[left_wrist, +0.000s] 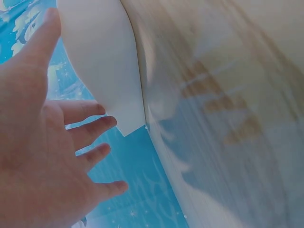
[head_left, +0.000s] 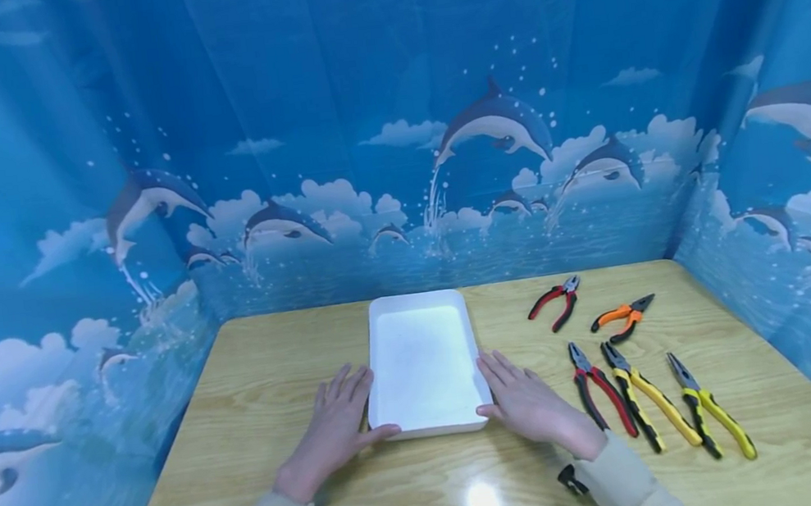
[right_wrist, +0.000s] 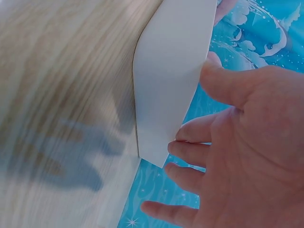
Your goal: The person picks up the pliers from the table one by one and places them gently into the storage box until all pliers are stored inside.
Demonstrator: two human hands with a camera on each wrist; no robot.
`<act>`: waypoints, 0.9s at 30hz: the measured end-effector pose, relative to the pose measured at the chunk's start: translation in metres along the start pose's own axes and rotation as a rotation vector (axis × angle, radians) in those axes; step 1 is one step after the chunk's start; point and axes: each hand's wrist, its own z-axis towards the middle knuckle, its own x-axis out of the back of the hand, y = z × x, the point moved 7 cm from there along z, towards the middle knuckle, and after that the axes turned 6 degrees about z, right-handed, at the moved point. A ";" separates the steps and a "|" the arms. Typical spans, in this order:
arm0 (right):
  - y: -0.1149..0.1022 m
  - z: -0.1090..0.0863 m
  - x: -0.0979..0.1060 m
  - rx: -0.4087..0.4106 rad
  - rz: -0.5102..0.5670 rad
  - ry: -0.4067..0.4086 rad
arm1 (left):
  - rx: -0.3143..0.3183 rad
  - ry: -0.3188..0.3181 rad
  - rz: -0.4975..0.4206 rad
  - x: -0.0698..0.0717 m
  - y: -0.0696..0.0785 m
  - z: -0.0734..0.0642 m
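A white rectangular tray (head_left: pixel 425 366) lies flat on the wooden table, with nothing in it. My left hand (head_left: pixel 330 426) is at its left side, fingers extended and thumb at the near left corner. Mirroring it on the other side, my right hand (head_left: pixel 528 401) touches the right edge, thumb near the front right corner. In the left wrist view the fingertips of my left hand (left_wrist: pixel 47 142) meet the tray's outer wall (left_wrist: pixel 102 52). The right wrist view has the right hand (right_wrist: pixel 251 142) with its thumb on the tray's rim and its fingers loosely spread beside the wall (right_wrist: pixel 166 71).
Several pliers lie on the right of the table (head_left: pixel 243 402): small red-black pliers (head_left: pixel 569 297), orange-black pliers (head_left: pixel 631 313), larger red-black pliers (head_left: pixel 582 365), yellow-black pliers (head_left: pixel 619 366) and yellow needle-nose pliers (head_left: pixel 689 384). A blue dolphin-print curtain (head_left: pixel 387 82) surrounds the table's back and sides.
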 end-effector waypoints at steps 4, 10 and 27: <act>0.004 -0.004 0.003 -0.008 0.024 -0.005 | -0.007 0.007 0.008 -0.003 0.004 0.002; 0.008 -0.008 0.005 -0.018 0.038 -0.016 | -0.010 0.008 0.030 -0.008 0.009 0.004; 0.026 -0.018 0.010 -0.011 0.053 -0.050 | -0.041 0.049 0.082 -0.012 0.031 0.009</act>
